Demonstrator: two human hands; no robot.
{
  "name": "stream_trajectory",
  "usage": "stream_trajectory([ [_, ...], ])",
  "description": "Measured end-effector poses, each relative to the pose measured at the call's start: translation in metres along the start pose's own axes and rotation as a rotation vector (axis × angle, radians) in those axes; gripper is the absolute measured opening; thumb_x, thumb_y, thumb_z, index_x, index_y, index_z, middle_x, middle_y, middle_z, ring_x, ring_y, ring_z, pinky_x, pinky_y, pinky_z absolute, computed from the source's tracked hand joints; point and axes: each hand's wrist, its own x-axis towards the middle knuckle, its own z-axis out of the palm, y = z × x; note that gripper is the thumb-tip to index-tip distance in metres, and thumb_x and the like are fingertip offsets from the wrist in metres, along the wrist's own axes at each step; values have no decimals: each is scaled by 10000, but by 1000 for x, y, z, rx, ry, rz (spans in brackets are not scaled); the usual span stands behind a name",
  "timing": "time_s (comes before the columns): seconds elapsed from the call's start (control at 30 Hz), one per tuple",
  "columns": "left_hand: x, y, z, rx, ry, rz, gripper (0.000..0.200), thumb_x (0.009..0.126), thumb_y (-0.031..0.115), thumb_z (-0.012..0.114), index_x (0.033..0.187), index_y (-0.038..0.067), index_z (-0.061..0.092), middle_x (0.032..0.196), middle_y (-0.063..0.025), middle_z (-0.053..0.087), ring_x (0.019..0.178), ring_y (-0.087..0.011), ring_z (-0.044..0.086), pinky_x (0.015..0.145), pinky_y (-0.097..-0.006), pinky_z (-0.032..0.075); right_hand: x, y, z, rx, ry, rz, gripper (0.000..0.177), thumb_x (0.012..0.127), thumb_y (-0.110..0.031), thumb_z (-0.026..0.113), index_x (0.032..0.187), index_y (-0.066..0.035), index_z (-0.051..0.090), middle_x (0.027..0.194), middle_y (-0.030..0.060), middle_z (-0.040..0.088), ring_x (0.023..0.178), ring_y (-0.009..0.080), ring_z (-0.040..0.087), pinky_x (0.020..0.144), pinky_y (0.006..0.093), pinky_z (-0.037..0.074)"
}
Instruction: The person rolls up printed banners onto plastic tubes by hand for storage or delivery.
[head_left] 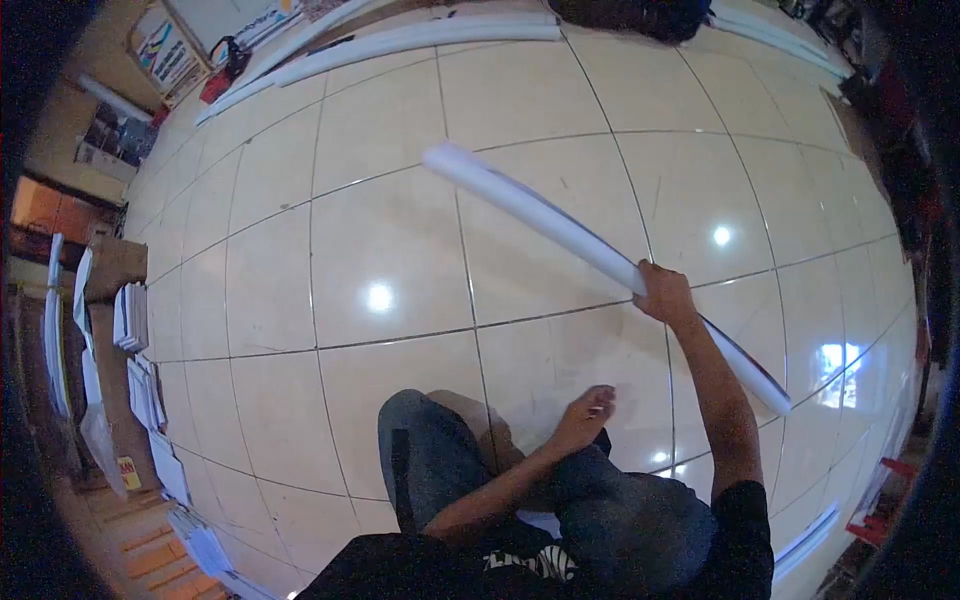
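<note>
A long white roll [540,215], probably of paper or plastic sheet, slants from the upper left to the lower right. My right hand [665,293] is wrapped round it a little past its middle, with the roll extending on both sides. My left hand [583,418] rests above my bent knee, apart from the roll. Its fingers are curled in, and whatever may be inside them is too small to make out.
Glossy cream floor tiles [395,240] spread around me. Long white rolls [420,42] lie along the far side. Stacked white sheets or boxes [130,316] and a cardboard box [118,265] stand at left. A red object [880,505] sits at lower right.
</note>
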Motion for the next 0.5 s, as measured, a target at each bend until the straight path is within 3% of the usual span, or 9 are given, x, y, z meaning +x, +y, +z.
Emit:
stream_trajectory([
  [0.03,6,2,9,1,5,16,349,927,143,546,1254,40,479,1158,-112,587,1045,-211,574,866,-336,475,2,-26,-23,46,30,-28,543,686,-271,693,1145,-51,504,942,138,633,848,322,640,731,449,519],
  [0.1,17,13,25,-544,-237,1,388,945,236,537,1285,65,459,1227,-90,549,1128,-216,527,943,-357,426,10,-84,-87,134,94,-74,481,703,-265,676,1098,-46,508,938,152,629,856,338,635,721,458,514],
  [0.13,18,34,26,-545,-251,21,388,945,236,537,1285,65,459,1227,-90,549,1128,-216,527,943,-357,426,14,-110,-117,164,163,-102,463,710,-264,669,1083,-45,503,936,158,628,851,350,633,719,464,511],
  [0.2,15,102,29,-713,-493,-14,499,957,418,472,1327,86,430,1314,-77,488,1213,-224,458,1011,-397,358,15,-162,-181,223,317,-152,449,720,-268,659,1074,-45,494,937,175,626,837,372,631,720,474,507],
  [0.23,12,126,31,-707,-509,14,499,957,418,472,1327,86,430,1314,-77,488,1213,-224,458,1011,-397,358,11,-188,-217,256,399,-177,455,722,-272,657,1080,-46,489,941,186,626,828,382,631,723,477,506],
  [0.3,5,171,33,-887,-561,117,726,897,640,380,1369,89,388,1374,-80,438,1263,-228,405,1046,-430,317,-7,-236,-291,370,442,-114,505,717,-270,678,1120,-34,487,971,233,622,907,382,616,776,447,501],
  [0.37,-2,214,20,-1036,-608,234,812,856,700,373,1397,96,350,1404,-87,404,1290,-232,369,1064,-426,288,-25,-262,-340,425,771,-292,582,693,-255,688,1179,-50,441,939,249,624,842,411,635,763,481,512],
  [0.43,-8,256,-3,-1208,-619,350,1033,731,855,319,1456,122,262,1470,-99,320,1338,-246,312,1095,-429,232,-44,-288,-387,503,1167,-490,697,657,-224,751,1236,-40,408,897,218,640,825,360,661,764,454,529],
  [0.5,-16,300,-32,-1218,-542,513,1101,678,891,314,1468,131,223,1501,-100,264,1380,-250,248,1127,-442,182,-59,-296,-429,763,1300,-608,747,660,-215,794,1268,-51,392,887,186,645,803,308,668,743,416,547],
])
